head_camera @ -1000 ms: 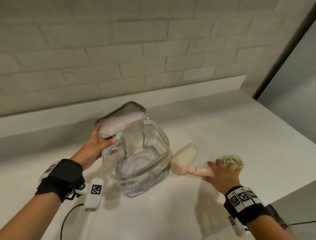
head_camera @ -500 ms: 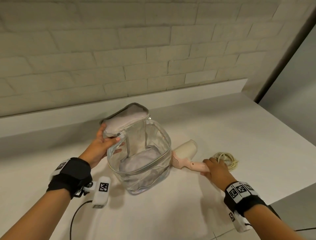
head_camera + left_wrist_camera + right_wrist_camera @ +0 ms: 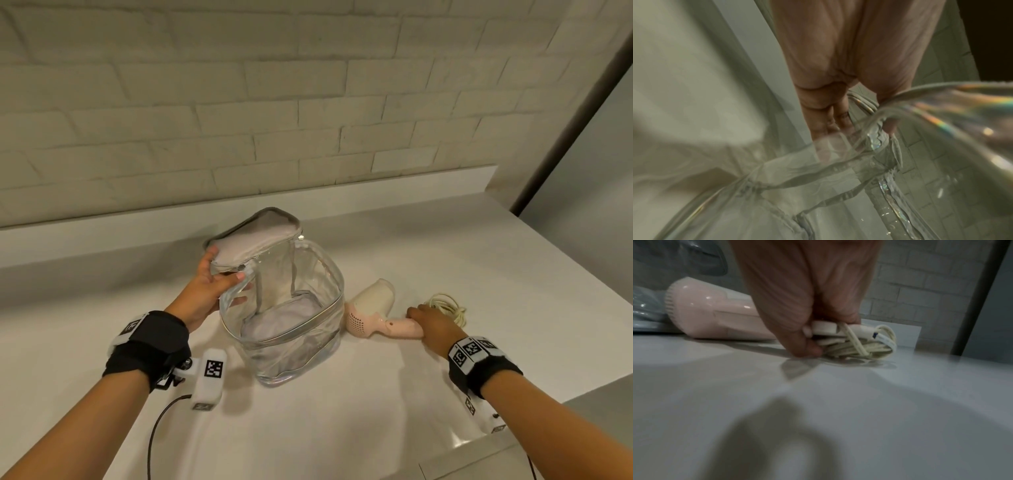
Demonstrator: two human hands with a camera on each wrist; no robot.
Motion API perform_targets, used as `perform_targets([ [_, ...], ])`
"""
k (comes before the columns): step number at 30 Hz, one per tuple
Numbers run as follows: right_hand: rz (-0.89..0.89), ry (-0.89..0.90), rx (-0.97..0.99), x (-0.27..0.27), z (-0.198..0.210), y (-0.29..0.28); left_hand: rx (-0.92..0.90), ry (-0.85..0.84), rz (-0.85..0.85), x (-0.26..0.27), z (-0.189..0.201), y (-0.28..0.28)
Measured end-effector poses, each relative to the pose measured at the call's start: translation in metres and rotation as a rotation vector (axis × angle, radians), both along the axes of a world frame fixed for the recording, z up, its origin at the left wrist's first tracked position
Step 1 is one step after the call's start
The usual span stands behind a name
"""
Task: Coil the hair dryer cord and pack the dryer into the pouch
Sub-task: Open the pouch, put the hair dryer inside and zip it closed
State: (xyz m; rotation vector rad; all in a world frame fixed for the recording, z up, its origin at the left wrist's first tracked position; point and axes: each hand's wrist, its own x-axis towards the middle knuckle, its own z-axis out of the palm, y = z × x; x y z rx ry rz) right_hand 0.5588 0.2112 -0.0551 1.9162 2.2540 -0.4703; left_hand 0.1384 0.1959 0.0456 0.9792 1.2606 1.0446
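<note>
A clear pouch (image 3: 291,284) with a grey padded lid (image 3: 253,233) stands open on the white counter. My left hand (image 3: 222,274) pinches its rim just under the raised lid; in the left wrist view the left hand (image 3: 875,116) has thumb and fingers on the pouch (image 3: 818,170) edge. A pink hair dryer (image 3: 371,308) lies right of the pouch, nozzle away from me. Its cream cord (image 3: 448,306) is coiled at the handle's end. My right hand (image 3: 424,317) grips there. From the right wrist, the right hand (image 3: 813,340) holds the plug and cord (image 3: 869,344) bundle beside the hair dryer (image 3: 715,309).
The counter (image 3: 342,428) runs back to a low ledge (image 3: 342,192) under a brick wall (image 3: 308,102). Its right edge (image 3: 579,387) drops off close to my right wrist. A dark upright strip (image 3: 589,113) stands at the far right corner.
The head view has tilted up a little. Both hands keep their places: the left on the pouch rim, the right at the dryer handle and cord. The dryer has not visibly moved.
</note>
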Motion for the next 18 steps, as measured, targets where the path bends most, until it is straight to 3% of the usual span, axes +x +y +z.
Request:
perform_targets([
  [5, 0.006, -0.013, 0.066, 0.001, 0.022, 0.005, 0.008, 0.006, -0.008, 0.001, 0.000, -0.001],
  [11, -0.106, 0.213, 0.293, -0.016, 0.121, 0.012, 0.001, 0.012, -0.007, 0.001, -0.001, 0.002],
  [15, -0.198, 0.663, 0.358, -0.058, 0.206, 0.009, 0.020, 0.024, 0.004, 0.002, -0.001, 0.002],
  [18, -0.097, 1.108, 0.255, -0.105, 0.241, -0.002, 0.069, 0.116, 0.008, 0.003, -0.002, 0.004],
])
